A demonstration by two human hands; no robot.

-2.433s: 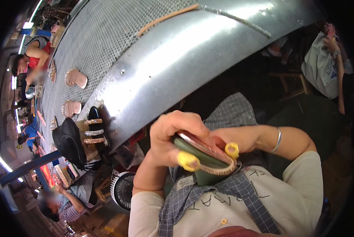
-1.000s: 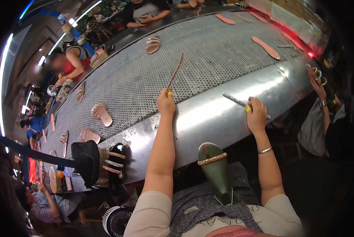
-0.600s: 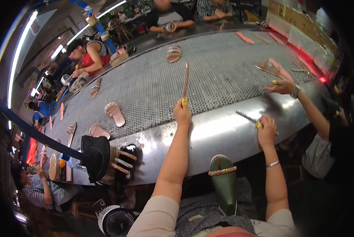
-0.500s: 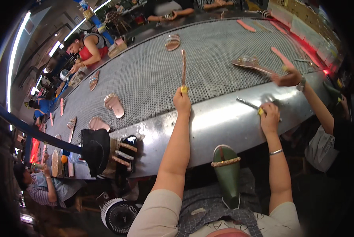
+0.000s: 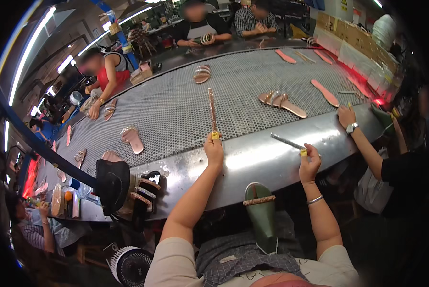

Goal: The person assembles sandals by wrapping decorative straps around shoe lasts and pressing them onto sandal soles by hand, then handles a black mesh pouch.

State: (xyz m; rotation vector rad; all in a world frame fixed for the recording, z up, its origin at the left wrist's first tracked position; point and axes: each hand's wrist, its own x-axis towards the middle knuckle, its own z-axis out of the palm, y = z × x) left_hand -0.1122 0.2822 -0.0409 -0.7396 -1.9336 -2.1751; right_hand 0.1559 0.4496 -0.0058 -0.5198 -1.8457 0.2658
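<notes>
- Out at 12 o'clock from the left hand (image 5: pixel 214 150), the bronze strip (image 5: pixel 211 107) sticks up over the mesh (image 5: pixel 171 103). Fingers look closed on its near end.
- What could go wrong imo: that free end is long and thin, so if the hand dips it might snag in the mesh holes.
- Right hand (image 5: pixel 311 165) seems to be pinching the silver strip (image 5: pixel 286 140) near one end, by the yellow tape (image 5: pixel 304 153). A weak pinch could let it swivel or slide on the slick metal edge (image 5: pixel 252 148).
- Bigger worry for me is the green last (image 5: pixel 262 215) in the lap, 5 o'clock from the left hand. Neither hand is on it, so a shifted knee could tip it, strap (image 5: pixel 259 200) and all.
- Where stuff sits vs the grip: bronze runs from the left fist toward 12, silver from the right pinch toward 10. Can't tell if either touches what's under it.
- Nearest sandal (image 5: pixel 282 104) is at 2 o'clock from the left hand, apart from bronze. Co-worker's hand (image 5: pixel 347 117) is around 1 from the right hand, so a bump's possible if it swings over.
</notes>
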